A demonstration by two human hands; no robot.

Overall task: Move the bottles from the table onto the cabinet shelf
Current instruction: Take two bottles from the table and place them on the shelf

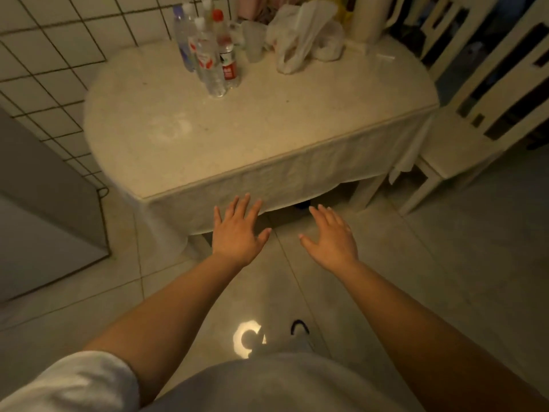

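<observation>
Far beyond both spread hands' fingers, bottles stand untouched.

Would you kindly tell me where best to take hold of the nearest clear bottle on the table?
Probably round its middle, at the label, coming from the table's near edge. The nearest clear bottle stands upright at the front of the cluster, its near side exposed, while the red-capped bottle crowds its right.

The clear plastic bottles overlap, so their count and label print stay unreadable. The frame's top edge crops the cream plastic jug. The grey cabinet runs off left.
</observation>
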